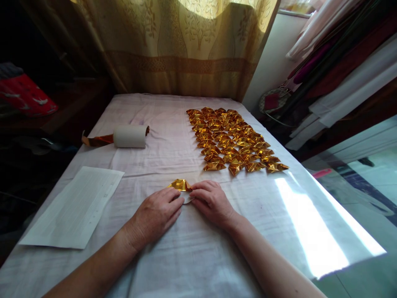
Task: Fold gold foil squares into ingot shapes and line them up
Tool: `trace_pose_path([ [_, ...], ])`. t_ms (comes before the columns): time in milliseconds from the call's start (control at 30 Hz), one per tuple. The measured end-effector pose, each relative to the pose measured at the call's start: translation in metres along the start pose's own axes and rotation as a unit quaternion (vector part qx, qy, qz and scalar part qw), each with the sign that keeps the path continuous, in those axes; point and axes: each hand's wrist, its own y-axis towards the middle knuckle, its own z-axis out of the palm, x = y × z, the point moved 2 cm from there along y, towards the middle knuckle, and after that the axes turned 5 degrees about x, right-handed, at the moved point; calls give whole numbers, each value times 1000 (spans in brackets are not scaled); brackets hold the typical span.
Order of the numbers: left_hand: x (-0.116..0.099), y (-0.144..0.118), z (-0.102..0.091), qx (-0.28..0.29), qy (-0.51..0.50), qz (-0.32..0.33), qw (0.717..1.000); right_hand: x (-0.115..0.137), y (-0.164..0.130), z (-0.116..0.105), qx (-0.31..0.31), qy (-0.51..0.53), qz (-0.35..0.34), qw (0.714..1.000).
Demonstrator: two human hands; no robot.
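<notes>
At the near middle of the cloth-covered table, a piece of gold foil paper is partly folded, its shiny gold side facing up along the far edge and a pale side showing below. My left hand grips its left end with bent fingers. On the other end, the fingers of my right hand are pressed together, and both hands rest low on the cloth. My fingers hide much of the piece. Beyond my right hand stand rows of folded gold foil ingots, several deep and close together.
A white paper roll lies at the left, with a gold foil strip sticking out of it. Nearer sits a printed paper sheet. A patterned curtain hangs behind the table; clothes hang at the right.
</notes>
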Motion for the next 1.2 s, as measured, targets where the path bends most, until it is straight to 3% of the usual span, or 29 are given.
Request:
trace_pose_path([
  [300, -2, 0, -4, 28, -3, -4, 1000, -4, 3, 5, 13, 38, 90, 995],
  [433, -1, -1, -1, 5, -17, 10, 1000, -1, 5, 6, 12, 24, 104, 994],
  [1200, -3, -5, 2, 8, 27, 14, 1000, -3, 7, 8, 23, 14, 112, 993],
])
